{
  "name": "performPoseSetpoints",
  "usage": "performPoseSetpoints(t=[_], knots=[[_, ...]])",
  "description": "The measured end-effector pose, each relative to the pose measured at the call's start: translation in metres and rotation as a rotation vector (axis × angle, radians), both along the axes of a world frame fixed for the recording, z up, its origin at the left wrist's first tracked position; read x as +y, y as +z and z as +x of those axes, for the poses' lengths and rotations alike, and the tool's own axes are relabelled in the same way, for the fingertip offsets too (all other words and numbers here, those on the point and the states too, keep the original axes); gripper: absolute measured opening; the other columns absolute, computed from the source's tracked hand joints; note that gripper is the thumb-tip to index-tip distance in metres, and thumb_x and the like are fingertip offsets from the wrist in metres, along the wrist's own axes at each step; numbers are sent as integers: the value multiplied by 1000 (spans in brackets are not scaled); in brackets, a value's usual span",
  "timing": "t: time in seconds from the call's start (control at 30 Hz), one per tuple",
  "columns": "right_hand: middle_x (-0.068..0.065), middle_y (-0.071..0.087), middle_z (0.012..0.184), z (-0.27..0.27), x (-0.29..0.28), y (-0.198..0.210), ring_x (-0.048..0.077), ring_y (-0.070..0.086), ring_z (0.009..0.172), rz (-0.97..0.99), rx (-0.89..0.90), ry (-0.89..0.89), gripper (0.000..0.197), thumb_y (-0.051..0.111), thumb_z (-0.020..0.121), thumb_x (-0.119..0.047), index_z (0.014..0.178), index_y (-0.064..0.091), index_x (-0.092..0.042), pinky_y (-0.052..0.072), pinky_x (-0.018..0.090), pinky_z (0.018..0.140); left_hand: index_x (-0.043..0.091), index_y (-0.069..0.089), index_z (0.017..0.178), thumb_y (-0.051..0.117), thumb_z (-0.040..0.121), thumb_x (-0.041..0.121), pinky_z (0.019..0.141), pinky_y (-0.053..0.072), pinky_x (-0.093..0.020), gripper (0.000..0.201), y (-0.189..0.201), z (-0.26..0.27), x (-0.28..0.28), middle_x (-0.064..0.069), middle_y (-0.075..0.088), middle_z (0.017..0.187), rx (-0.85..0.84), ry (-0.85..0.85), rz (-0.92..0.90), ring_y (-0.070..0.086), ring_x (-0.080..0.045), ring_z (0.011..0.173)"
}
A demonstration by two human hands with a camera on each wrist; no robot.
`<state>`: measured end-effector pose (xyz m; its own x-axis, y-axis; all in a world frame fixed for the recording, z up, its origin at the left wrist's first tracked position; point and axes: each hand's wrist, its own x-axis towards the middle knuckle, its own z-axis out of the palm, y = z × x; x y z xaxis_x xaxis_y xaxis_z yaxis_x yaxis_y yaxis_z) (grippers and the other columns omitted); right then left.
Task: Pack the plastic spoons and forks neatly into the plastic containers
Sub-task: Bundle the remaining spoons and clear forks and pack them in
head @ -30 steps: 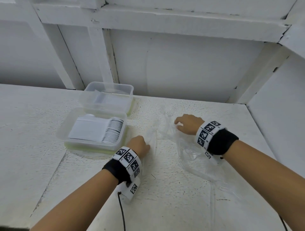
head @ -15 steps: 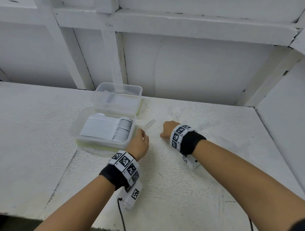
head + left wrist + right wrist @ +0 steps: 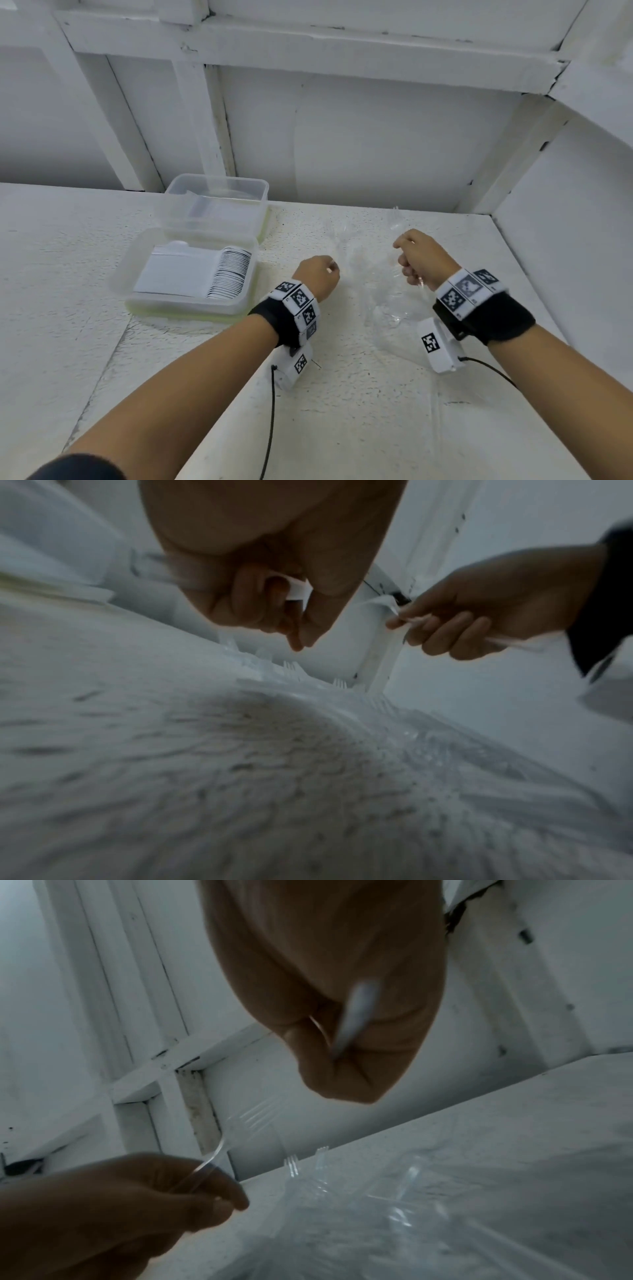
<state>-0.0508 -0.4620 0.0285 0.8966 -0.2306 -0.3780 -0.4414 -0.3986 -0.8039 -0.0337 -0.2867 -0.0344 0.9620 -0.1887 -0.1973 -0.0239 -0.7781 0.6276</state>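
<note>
Two clear plastic containers stand at the left: the near container (image 3: 137,294) holds a row of stacked white spoons (image 3: 229,274), and the far container (image 3: 219,192) sits behind it. My left hand (image 3: 317,274) grips a clear fork (image 3: 232,1139) by its handle, its tines pointing up. My right hand (image 3: 418,257) is curled round a clear fork handle (image 3: 352,1010). Between the hands lies a clear plastic bag (image 3: 380,298) with more loose forks (image 3: 294,1167) on it.
The work surface is a rough white table (image 3: 342,411) set against a white framed wall (image 3: 342,137), with a side wall (image 3: 565,222) close on the right. Wrist camera cables trail down by both forearms.
The right hand has moved right and lifted away from the left hand, holding clear cutlery. The crumpled clear bag shows again between the two hands.
</note>
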Motion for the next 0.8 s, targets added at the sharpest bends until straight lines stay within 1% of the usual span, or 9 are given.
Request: performPoseSetpoints(t=[0.13,0.23,0.3,0.33,0.4,0.5,0.67,0.73,0.8], knots=[[3,38,61,-16,-19,-13,12,27,45,-58,10,-26,20,34,96,-13,92,54,-12,20,14,37,11,55,118,48,94,39,84,40,-27,38,-2,10,-26,-12,47,125,23,-155,101,55,-25,105],[3,38,60,-26,-24,-20,13,27,45,-71,51,-40,19,37,95,-13,89,54,-13,19,14,38,5,51,120,48,92,48,78,44,-31,52,-4,16,-41,-14,51,122,109,-166,227,56,-26,97],[3,39,60,-29,-26,-25,13,27,45,-64,67,-47,18,38,95,-13,89,55,-13,20,14,38,3,53,108,50,92,43,68,41,-27,44,-5,18,-46,-13,54,111,144,-172,245,54,-24,87],[3,40,60,-31,-27,-26,13,28,45,-56,70,-50,18,38,95,-14,89,56,-13,20,14,38,4,53,93,51,93,37,63,39,-24,34,-6,19,-47,-10,54,101,156,-168,229,53,-23,82],[3,42,62,-32,-29,-28,12,30,45,-42,69,-54,18,39,95,-14,91,56,-13,21,14,36,11,38,67,51,94,26,51,31,-20,33,-8,18,-46,-3,46,75,178,-130,190,44,-16,63],[4,45,65,-32,-28,-27,12,33,47,-46,62,-43,17,40,95,-15,94,57,-12,23,15,36,14,34,61,55,89,17,49,28,-19,35,-8,17,-38,1,38,64,232,-74,85,35,-10,55],[3,45,66,-22,-14,-23,13,36,51,-107,42,13,11,45,95,-18,92,53,-10,28,20,41,13,38,66,51,88,14,50,30,-22,26,7,6,-5,-4,48,70,248,-17,-92,38,-12,55],[4,42,64,-14,-4,-22,14,36,51,-183,35,84,15,46,93,-16,80,50,-9,28,22,45,10,42,78,44,91,10,48,31,-23,13,14,-3,11,-7,54,74,281,14,-139,40,-13,54],[9,51,69,1,12,-23,16,45,55,-296,47,170,21,47,92,-14,81,58,-1,36,24,49,4,44,98,37,94,7,45,31,-23,9,20,-11,27,-12,59,78,297,73,-163,41,-15,52]])
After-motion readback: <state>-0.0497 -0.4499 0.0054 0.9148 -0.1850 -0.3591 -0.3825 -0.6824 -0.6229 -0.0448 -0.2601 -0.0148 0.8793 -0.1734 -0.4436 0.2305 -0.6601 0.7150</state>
